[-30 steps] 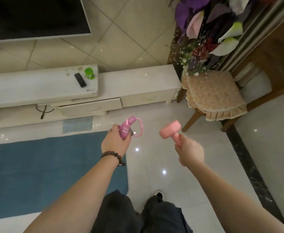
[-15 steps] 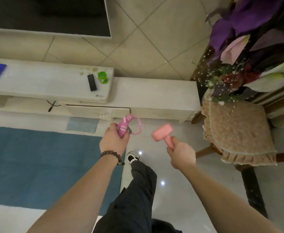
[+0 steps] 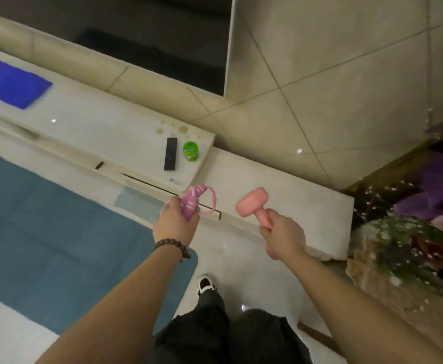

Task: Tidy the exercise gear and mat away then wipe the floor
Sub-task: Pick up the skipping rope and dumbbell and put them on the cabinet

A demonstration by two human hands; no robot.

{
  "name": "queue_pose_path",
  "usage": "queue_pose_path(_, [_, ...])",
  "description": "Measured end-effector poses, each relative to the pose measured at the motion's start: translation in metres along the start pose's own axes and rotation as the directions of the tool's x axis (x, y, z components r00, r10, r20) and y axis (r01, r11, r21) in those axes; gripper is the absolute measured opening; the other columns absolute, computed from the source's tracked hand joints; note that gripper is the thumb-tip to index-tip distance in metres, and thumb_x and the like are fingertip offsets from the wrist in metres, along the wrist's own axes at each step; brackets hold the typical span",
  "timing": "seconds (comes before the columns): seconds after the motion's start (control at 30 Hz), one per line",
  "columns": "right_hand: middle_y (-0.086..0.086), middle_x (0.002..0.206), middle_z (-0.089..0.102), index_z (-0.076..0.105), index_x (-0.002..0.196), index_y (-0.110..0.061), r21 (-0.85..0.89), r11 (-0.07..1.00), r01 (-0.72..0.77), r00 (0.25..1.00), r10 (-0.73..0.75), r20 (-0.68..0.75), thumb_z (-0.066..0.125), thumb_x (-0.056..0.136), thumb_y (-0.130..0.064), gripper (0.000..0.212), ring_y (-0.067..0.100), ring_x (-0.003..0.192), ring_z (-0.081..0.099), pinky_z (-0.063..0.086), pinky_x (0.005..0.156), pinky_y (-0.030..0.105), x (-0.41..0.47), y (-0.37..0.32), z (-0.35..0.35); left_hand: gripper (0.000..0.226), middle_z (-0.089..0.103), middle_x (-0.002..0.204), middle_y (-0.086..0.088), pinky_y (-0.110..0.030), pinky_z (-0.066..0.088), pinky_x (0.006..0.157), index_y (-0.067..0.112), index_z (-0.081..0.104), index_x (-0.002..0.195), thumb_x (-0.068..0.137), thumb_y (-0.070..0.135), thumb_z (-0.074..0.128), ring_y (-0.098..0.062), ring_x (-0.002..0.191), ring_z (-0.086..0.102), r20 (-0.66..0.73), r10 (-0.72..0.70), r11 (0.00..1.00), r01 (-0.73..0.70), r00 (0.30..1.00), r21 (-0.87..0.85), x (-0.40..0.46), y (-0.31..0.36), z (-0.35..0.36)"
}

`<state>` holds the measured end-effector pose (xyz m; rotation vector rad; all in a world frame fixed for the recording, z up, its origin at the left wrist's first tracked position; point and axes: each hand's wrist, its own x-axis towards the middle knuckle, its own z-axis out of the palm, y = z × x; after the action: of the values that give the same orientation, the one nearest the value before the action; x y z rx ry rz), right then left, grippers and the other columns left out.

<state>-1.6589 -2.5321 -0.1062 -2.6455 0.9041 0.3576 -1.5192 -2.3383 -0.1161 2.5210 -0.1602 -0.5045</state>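
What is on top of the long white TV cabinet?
On the long white TV cabinet lie a black remote control, a round green container and a flat blue cloth. Its far left runs out of view.

Person steps closer to TV stand (image 3: 126,132); stand now larger in head view, tilted diagonally across frame. Left hand (image 3: 174,225), gripping pink skipping rope (image 3: 193,202), moves from over floor to front edge of stand. Right hand (image 3: 280,239) carries pink dumbbell (image 3: 253,206) forward until its head overlaps stand's lower section. Blue cloth (image 3: 11,84) comes into view at stand's left end. Cushioned chair slides mostly out at right. One shoe (image 3: 206,283) now planted ahead beside blue mat (image 3: 57,232).
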Motion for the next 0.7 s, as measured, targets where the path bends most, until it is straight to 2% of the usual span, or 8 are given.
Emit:
queue_pose_path(0.1, [0.002, 0.086, 0.065, 0.052, 0.100, -0.021, 0.001, 0.999, 0.040, 0.999, -0.040, 0.036, 0.051, 0.092, -0.031, 0.012, 0.024, 0.073, 0.057, 0.032, 0.057, 0.029, 0.045, 0.002, -0.008, 0.032, 0.061, 0.091, 0.001, -0.037, 0.053, 0.069, 0.023, 0.051, 0.104, 0.085, 0.047, 0.055, -0.021, 0.076, 0.060, -0.033, -0.033, 0.999, 0.032, 0.999, -0.021, 0.021, 0.015, 0.008])
queue_pose_path(0.23, [-0.005, 0.076, 0.059, 0.048, 0.089, -0.024, 0.028, 0.995, 0.098, 0.991, -0.100, 0.091, 0.053, 0.093, -0.032, 0.010, 0.013, 0.064, 0.052, 0.027, 0.049, 0.020, 0.110, 0.008, 0.000, 0.029, 0.058, 0.091, 0.008, -0.028, 0.041, 0.059, 0.028, 0.052, 0.106, 0.088, 0.050, 0.054, -0.013, 0.071, 0.058, -0.079, -0.125, 0.992, 0.123, 0.989, -0.034, 0.048, 0.019, 0.032])
queue_pose_path(0.37, [-0.008, 0.072, 0.056, 0.048, 0.086, -0.025, 0.082, 0.988, 0.128, 0.972, -0.142, 0.185, 0.055, 0.093, -0.032, 0.013, 0.002, 0.060, 0.049, 0.028, 0.051, 0.015, 0.185, 0.018, 0.033, 0.023, 0.059, 0.091, 0.009, -0.028, 0.044, 0.057, 0.030, 0.053, 0.100, 0.087, 0.048, 0.057, -0.016, 0.069, 0.057, -0.139, -0.203, 0.979, 0.204, 0.969, -0.005, 0.078, 0.007, 0.076])
queue_pose_path(0.47, [-0.012, 0.067, 0.051, 0.047, 0.085, -0.026, 0.081, 0.983, 0.164, 0.961, -0.178, 0.214, 0.056, 0.093, -0.030, 0.013, -0.002, 0.057, 0.045, 0.027, 0.050, 0.014, 0.245, 0.031, 0.071, 0.020, 0.060, 0.091, 0.008, -0.025, 0.037, 0.055, 0.030, 0.053, 0.096, 0.085, 0.044, 0.060, -0.015, 0.066, 0.054, -0.152, -0.269, 0.963, 0.270, 0.951, -0.010, 0.105, -0.003, 0.122])
queue_pose_path(0.53, [-0.011, 0.066, 0.049, 0.046, 0.085, -0.025, 0.039, 0.981, 0.188, 0.957, -0.192, 0.217, 0.055, 0.093, -0.029, 0.013, -0.001, 0.056, 0.044, 0.026, 0.049, 0.016, 0.286, 0.040, 0.097, 0.020, 0.060, 0.089, 0.008, -0.024, 0.034, 0.053, 0.030, 0.052, 0.094, 0.085, 0.045, 0.061, -0.013, 0.064, 0.051, -0.151, -0.296, 0.955, 0.296, 0.943, -0.026, 0.124, -0.008, 0.154])
queue_pose_path(0.6, [-0.007, 0.067, 0.053, 0.046, 0.084, -0.023, 0.002, 0.977, 0.212, 0.957, -0.208, 0.199, 0.054, 0.091, -0.029, 0.013, 0.012, 0.059, 0.051, 0.033, 0.050, 0.020, 0.326, 0.047, 0.123, 0.021, 0.058, 0.090, 0.011, -0.023, 0.031, 0.051, 0.031, 0.052, 0.097, 0.086, 0.047, 0.060, -0.010, 0.064, 0.050, -0.133, -0.307, 0.952, 0.306, 0.942, -0.027, 0.143, -0.012, 0.185])
queue_pose_path(0.67, [-0.002, 0.068, 0.058, 0.051, 0.086, -0.021, -0.014, 0.971, 0.239, 0.957, -0.234, 0.170, 0.054, 0.089, -0.029, 0.009, 0.022, 0.064, 0.056, 0.043, 0.054, 0.028, 0.364, 0.053, 0.148, 0.024, 0.057, 0.093, 0.012, -0.024, 0.035, 0.054, 0.030, 0.053, 0.103, 0.086, 0.046, 0.060, -0.011, 0.067, 0.052, -0.115, -0.309, 0.951, 0.307, 0.944, -0.034, 0.161, -0.016, 0.212])
queue_pose_path(0.7, [-0.001, 0.068, 0.059, 0.052, 0.086, -0.021, -0.024, 0.966, 0.256, 0.955, -0.249, 0.163, 0.053, 0.089, -0.028, 0.008, 0.023, 0.065, 0.057, 0.043, 0.055, 0.030, 0.382, 0.054, 0.158, 0.027, 0.058, 0.096, 0.010, -0.025, 0.039, 0.056, 0.029, 0.054, 0.105, 0.086, 0.046, 0.061, -0.013, 0.070, 0.053, -0.117, -0.308, 0.951, 0.304, 0.944, -0.048, 0.171, -0.020, 0.223])
